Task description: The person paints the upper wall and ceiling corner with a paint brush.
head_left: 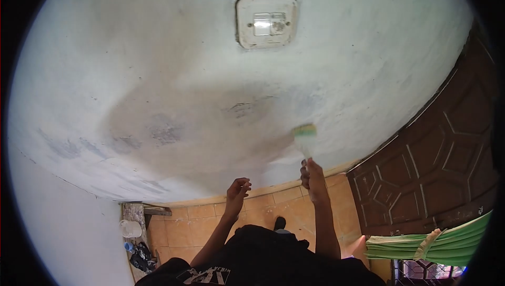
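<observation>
The right hand (314, 179) has its grip closed round the handle of a brush (305, 133), which is raised above the lower edge of the wall (347, 65); whether the bristles touch it, I cannot tell. The left hand (238, 194) is near that edge, its grip half open, fingers loosely curled, seemingly on nothing. By the wall's lower left corner, a table (134, 212) carries a tub (131, 228) and a blue cup (128, 246) along its left edge, a black bag (141, 258) beside the cup.

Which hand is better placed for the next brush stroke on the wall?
Probably the right hand: it grips the brush, held up before the wall; the left hand holds no brush.
</observation>
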Action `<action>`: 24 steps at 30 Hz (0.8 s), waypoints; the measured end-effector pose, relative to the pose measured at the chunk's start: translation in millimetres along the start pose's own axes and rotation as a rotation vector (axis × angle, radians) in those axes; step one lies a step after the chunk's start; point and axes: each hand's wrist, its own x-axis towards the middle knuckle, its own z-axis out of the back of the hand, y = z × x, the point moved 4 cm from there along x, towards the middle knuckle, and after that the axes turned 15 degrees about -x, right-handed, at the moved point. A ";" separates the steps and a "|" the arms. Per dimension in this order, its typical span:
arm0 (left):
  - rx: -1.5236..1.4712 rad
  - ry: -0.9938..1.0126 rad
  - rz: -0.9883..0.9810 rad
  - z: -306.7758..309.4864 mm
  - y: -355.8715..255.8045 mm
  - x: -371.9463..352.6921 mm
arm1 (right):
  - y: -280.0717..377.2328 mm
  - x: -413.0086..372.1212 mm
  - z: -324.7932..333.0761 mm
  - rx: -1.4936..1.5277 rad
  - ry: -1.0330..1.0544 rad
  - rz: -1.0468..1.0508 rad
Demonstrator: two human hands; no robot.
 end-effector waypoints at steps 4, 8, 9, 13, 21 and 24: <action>0.026 0.026 0.016 -25.5 6.9 6.5 | 41.2 5.8 4.7 0.033 0.042 0.182; 0.029 0.047 0.001 -49.6 7.1 13.0 | 1.1 38.4 11.3 0.012 0.063 0.124; 0.030 0.048 -0.003 -54.4 5.4 14.4 | -28.2 48.8 14.4 0.008 0.056 0.084; 0.012 0.026 -0.035 -62.8 -0.7 23.7 | -107.9 48.7 27.5 -0.087 0.064 -0.065; -0.005 -0.051 -0.058 -66.8 13.4 27.8 | -123.6 51.3 50.1 0.029 0.186 -0.325; -0.014 -0.064 -0.045 -74.0 24.5 25.8 | -56.3 32.5 42.4 0.040 0.242 -0.254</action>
